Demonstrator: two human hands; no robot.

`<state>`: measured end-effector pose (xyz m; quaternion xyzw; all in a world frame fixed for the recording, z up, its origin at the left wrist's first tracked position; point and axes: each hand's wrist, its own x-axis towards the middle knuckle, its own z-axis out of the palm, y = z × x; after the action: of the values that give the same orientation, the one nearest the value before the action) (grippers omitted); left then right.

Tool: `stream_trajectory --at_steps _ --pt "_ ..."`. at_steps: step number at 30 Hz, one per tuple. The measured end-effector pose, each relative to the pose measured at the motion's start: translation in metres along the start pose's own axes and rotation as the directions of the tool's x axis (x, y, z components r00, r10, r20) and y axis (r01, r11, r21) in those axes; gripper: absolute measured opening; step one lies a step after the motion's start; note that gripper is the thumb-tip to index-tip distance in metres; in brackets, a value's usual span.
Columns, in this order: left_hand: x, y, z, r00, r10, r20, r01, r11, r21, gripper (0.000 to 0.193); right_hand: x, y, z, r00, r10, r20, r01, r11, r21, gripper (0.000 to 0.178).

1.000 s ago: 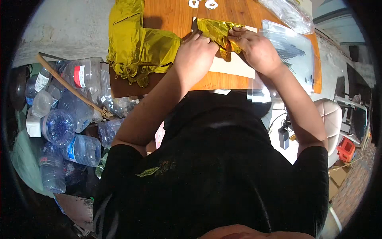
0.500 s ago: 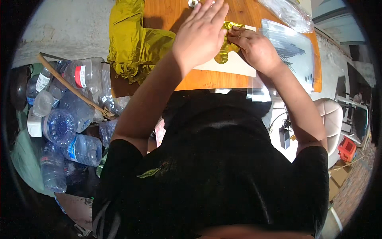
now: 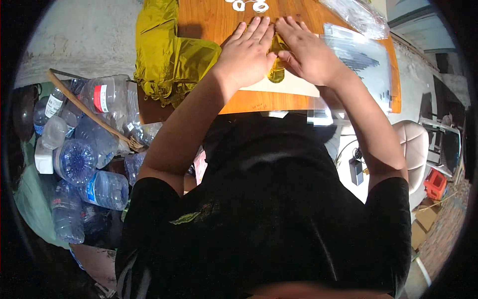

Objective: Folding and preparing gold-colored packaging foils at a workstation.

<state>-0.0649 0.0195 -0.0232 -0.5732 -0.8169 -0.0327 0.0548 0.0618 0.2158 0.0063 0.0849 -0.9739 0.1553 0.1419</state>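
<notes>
A flat gold foil piece (image 3: 276,74), which looks like an uninflated foil balloon, lies on a cream card (image 3: 289,86) at the table's near side. My left hand (image 3: 247,57) is laid flat at its left, fingers stretched forward. Palm down, my right hand (image 3: 309,56) covers its right part, with the fingers extended and the thumb pointing toward the left hand. Most of the foil is hidden under both hands; a rounded end shows between them. Left of my left hand, a pile of similar gold foil (image 3: 158,47) hangs partly over the table edge.
White ribbon coils (image 3: 260,6) lie at the far side of the wooden table (image 3: 254,103). Clear plastic sleeves (image 3: 366,70) are stacked on the right, with a crumpled clear bag (image 3: 356,17) beyond. Empty plastic bottles (image 3: 77,159) and a wooden stick (image 3: 89,107) crowd the left.
My right hand has opened from a pinch on the foil and flattened over it. My left hand has come down and nearer, uncovering the white coils at the far side.
</notes>
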Motion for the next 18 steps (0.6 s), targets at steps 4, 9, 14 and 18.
stream_trajectory --at_steps 4,9,14,18 --pt "-0.002 -0.003 0.006 0.998 0.006 -0.065 -0.010 0.998 -0.056 0.068 -0.011 0.006 0.001 0.976 0.055 0.213 0.001 0.968 -0.252 0.072" --pt "0.000 -0.003 0.008 0.999 -0.002 -0.041 0.000 0.999 -0.044 0.069 -0.018 0.013 -0.001 0.975 0.053 0.214 0.017 0.950 -0.312 0.083" --pt "0.002 -0.001 0.009 1.000 -0.006 -0.028 0.005 0.999 -0.042 0.069 -0.025 -0.003 -0.016 0.982 0.135 0.135 -0.069 0.910 -0.409 0.087" --pt "-0.003 -0.003 0.012 0.999 -0.018 -0.029 0.016 0.998 -0.054 0.070 -0.047 -0.049 -0.043 0.996 0.079 0.033 -0.068 0.964 -0.256 0.078"
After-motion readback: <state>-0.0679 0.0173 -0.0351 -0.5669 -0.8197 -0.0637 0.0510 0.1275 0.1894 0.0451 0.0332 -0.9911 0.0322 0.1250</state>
